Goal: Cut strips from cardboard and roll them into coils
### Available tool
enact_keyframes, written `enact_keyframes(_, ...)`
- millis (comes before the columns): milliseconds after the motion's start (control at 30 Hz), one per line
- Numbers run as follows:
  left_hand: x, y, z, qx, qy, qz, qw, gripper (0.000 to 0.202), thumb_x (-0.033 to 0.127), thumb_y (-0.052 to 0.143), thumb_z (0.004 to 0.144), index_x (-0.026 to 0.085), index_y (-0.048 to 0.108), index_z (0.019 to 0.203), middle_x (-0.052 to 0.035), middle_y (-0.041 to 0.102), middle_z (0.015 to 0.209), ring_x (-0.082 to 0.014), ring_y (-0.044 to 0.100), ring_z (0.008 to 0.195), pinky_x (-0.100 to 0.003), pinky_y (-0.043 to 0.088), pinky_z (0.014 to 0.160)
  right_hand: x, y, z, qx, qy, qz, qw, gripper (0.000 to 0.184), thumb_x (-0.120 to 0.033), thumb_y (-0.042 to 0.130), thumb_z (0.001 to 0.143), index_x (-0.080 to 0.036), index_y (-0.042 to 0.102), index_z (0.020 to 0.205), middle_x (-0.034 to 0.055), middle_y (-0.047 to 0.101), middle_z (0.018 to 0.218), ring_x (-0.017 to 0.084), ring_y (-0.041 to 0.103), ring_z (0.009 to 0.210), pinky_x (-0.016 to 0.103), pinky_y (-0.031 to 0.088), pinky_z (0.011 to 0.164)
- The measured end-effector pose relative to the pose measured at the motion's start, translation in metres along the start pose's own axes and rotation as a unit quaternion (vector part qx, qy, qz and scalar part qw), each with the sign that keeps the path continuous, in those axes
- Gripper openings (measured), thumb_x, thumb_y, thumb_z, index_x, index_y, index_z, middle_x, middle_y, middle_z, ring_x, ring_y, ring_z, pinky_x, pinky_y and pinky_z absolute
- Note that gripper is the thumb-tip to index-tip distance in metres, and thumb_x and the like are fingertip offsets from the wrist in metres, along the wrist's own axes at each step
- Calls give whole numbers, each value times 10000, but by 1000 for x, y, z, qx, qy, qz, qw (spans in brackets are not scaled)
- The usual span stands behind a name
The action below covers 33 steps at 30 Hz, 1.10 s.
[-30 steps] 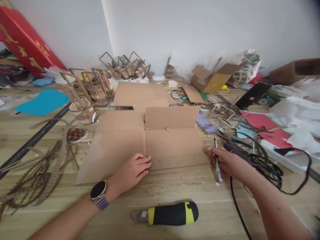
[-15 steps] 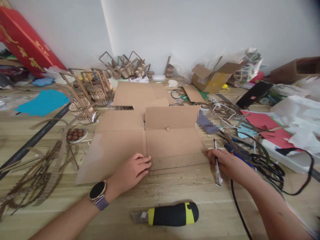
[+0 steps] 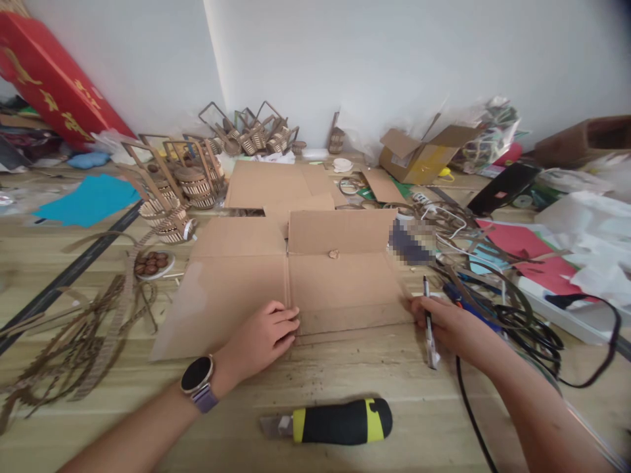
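Observation:
A flattened cardboard sheet (image 3: 345, 282) with fold lines and a small torn spot lies in front of me. My left hand (image 3: 269, 332), with a watch on its wrist, rests on the sheet near the central crease, fingers stretched out flat. At the sheet's right edge, my right hand (image 3: 446, 322) grips a pen (image 3: 428, 332), which points away from me at a slant. Its fingertips are by the cardboard's edge; whether they also pinch it I cannot tell. Closest to me lies a black and yellow utility knife (image 3: 340, 422) with its blade to the left.
Woven strips (image 3: 98, 335) and a dish of brown nuts (image 3: 154, 264) lie left. Small woven baskets (image 3: 194, 184) stand behind them. More cardboard (image 3: 276, 184) and an open box (image 3: 426, 151) are farther back. Coiled black cable (image 3: 532, 335) and red paper (image 3: 527, 253) crowd the right.
The view has shifted very slightly. Both hands, the pen, the cardboard and the knife keep their places.

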<state>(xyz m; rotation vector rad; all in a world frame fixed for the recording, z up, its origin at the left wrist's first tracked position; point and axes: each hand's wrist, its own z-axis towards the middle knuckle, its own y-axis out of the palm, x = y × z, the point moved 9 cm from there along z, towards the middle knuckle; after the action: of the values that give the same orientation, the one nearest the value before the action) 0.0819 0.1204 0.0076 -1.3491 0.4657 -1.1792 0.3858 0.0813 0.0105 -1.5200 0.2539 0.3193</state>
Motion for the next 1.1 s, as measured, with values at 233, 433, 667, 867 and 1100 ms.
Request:
enact_keyframes(233,1,1,2,-6,-7,2,1000,201,158,548,917,141,695,1053,-97,671,1211,-234,540,1058,-389,499,911,0,5,2,-31,-19,15,999,260,-25,413,587,-239,501,706,9,597,735,188,586,731,273,453,667)
enact_keyframes(433,3,-1,5,-7,-1,5,1000,199,169,524,928,163,699,1023,-90,672,1203,-228,550,1035,-387,503,894,2,6,3,-31,-14,17,999,260,-37,420,615,-236,524,746,17,599,757,198,582,751,288,458,683)
enact_keyframes(667,5,-1,4,-13,6,4,1000,195,154,525,932,164,712,986,-96,669,1207,-229,545,1028,-392,496,891,2,6,3,-33,-11,23,999,272,-24,438,628,-240,544,755,19,602,772,198,587,743,296,468,685)
enact_keyframes(867,5,-1,4,-9,6,7,1000,158,138,579,903,176,726,945,-85,672,1200,-233,537,1023,-377,496,872,4,7,3,-33,-14,19,999,271,-11,434,622,-238,534,734,21,593,772,197,591,747,293,466,690)
enact_keyframes(1100,6,-1,3,-10,14,11,1000,174,152,560,921,170,726,972,-90,666,1213,-236,522,1029,-375,494,873,5,9,2,-34,-18,17,999,277,-33,418,623,-237,536,769,19,590,771,200,592,764,293,466,688)
